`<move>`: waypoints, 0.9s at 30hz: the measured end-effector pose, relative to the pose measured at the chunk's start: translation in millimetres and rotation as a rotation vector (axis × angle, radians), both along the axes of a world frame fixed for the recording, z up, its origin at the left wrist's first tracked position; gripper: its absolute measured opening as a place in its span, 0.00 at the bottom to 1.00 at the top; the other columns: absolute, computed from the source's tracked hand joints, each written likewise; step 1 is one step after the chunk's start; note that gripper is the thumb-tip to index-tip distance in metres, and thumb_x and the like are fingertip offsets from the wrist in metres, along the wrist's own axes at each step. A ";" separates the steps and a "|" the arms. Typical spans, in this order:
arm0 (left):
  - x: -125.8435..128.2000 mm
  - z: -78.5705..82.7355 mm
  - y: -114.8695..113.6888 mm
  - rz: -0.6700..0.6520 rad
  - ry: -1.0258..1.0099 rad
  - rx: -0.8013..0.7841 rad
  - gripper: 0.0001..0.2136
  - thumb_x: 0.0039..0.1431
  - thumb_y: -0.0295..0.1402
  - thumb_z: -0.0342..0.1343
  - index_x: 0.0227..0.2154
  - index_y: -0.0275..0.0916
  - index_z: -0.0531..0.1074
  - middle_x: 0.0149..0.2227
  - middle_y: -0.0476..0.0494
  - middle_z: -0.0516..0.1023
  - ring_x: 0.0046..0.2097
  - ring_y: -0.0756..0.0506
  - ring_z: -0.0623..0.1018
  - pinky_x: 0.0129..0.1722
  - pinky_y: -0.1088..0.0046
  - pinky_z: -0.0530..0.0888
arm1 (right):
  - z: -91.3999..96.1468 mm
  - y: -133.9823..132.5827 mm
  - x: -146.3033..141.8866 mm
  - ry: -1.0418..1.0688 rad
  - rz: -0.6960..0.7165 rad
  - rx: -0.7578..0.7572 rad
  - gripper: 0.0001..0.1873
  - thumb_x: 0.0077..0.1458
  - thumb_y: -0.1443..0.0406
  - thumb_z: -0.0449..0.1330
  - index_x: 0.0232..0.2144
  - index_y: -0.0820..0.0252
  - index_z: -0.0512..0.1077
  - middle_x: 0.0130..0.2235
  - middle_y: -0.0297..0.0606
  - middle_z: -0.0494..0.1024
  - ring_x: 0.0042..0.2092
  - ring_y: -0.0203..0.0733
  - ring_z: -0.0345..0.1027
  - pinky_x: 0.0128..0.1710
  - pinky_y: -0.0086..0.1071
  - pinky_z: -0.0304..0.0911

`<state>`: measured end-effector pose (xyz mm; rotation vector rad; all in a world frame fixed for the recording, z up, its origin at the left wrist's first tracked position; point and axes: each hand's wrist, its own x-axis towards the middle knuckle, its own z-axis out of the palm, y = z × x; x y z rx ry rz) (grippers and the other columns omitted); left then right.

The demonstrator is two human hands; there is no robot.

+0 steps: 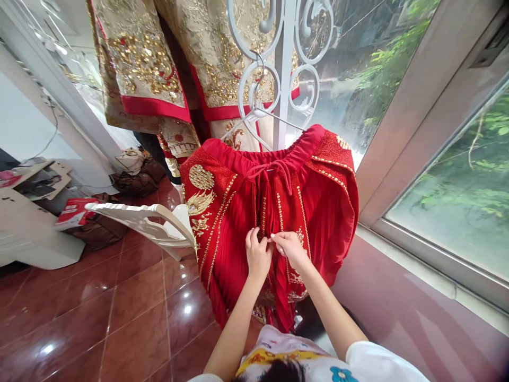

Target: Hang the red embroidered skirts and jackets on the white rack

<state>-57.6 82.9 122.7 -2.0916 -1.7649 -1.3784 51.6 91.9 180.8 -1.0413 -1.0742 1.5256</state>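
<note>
A red pleated skirt [234, 233] with gold beading and embroidery hangs in front of me from a wire hanger [286, 121]. Its gathered waistband carries a red drawstring [274, 167] tied at the front. Against the middle front panel, my left hand [258, 252] has its fingers bent and closed at the beaded edge. Close beside it on the right, my right hand [290, 248] pinches with thumb and forefinger. The fingertips of both hands nearly meet. Whatever lies between them is too small to make out.
The hanger hooks onto a white scrollwork stand [280, 69]. Behind it hang cream garments [143, 69] with gold sequins and red trim. A white chair [159, 223] stands at the left, near a white desk [35, 223] and bags [137, 178]. A window [457, 185] lies to the right.
</note>
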 end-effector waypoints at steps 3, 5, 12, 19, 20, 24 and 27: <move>-0.4 -0.5 1.2 -0.002 0.003 -0.002 0.06 0.56 0.27 0.53 0.32 0.38 0.75 0.51 0.31 0.67 0.58 0.34 0.64 0.53 0.50 0.69 | 2.0 1.6 -7.7 0.138 -0.022 -0.079 0.14 0.35 0.58 0.63 0.15 0.63 0.67 0.10 0.24 0.54 0.15 0.25 0.39 0.17 0.27 0.33; -1.2 -2.0 2.7 0.003 0.006 0.016 0.07 0.56 0.26 0.53 0.33 0.37 0.76 0.51 0.31 0.68 0.57 0.34 0.65 0.52 0.51 0.70 | 5.1 3.2 -13.9 0.179 -0.057 -0.101 0.13 0.34 0.59 0.62 0.15 0.64 0.67 0.10 0.24 0.54 0.15 0.24 0.39 0.17 0.27 0.33; -6.0 -1.4 2.1 0.003 0.014 0.046 0.07 0.57 0.26 0.52 0.28 0.36 0.75 0.49 0.37 0.68 0.56 0.39 0.66 0.51 0.62 0.72 | 48.9 7.3 -19.9 0.117 -0.100 0.042 0.13 0.36 0.59 0.61 0.14 0.64 0.68 0.09 0.25 0.55 0.14 0.25 0.41 0.17 0.28 0.35; 5.5 33.8 -7.2 0.209 0.059 0.093 0.09 0.53 0.38 0.58 0.29 0.37 0.74 0.37 0.39 0.75 0.41 0.40 0.73 0.42 0.61 0.70 | 66.9 3.7 -12.9 -0.042 -0.153 0.163 0.15 0.41 0.56 0.59 0.17 0.63 0.69 0.11 0.26 0.57 0.16 0.27 0.43 0.17 0.28 0.38; 7.4 39.3 -4.3 0.212 0.081 0.064 0.09 0.53 0.38 0.57 0.30 0.37 0.74 0.34 0.41 0.75 0.38 0.41 0.73 0.39 0.62 0.70 | 64.5 2.5 -12.8 -0.057 -0.175 0.171 0.15 0.42 0.56 0.59 0.17 0.63 0.68 0.11 0.26 0.57 0.16 0.27 0.44 0.18 0.28 0.39; 13.1 54.1 13.1 0.157 0.183 -0.165 0.09 0.60 0.31 0.48 0.31 0.36 0.73 0.30 0.42 0.77 0.36 0.43 0.76 0.35 0.68 0.69 | 58.1 1.2 -12.0 -0.077 -0.127 0.183 0.15 0.42 0.57 0.59 0.15 0.63 0.68 0.10 0.26 0.57 0.16 0.27 0.44 0.18 0.28 0.39; 15.3 59.9 18.1 0.126 0.214 -0.270 0.12 0.62 0.28 0.44 0.33 0.36 0.74 0.32 0.41 0.78 0.37 0.44 0.77 0.34 0.71 0.69 | 61.9 6.0 -12.0 0.039 -0.062 0.081 0.13 0.41 0.59 0.59 0.16 0.63 0.68 0.09 0.26 0.55 0.14 0.26 0.41 0.17 0.28 0.36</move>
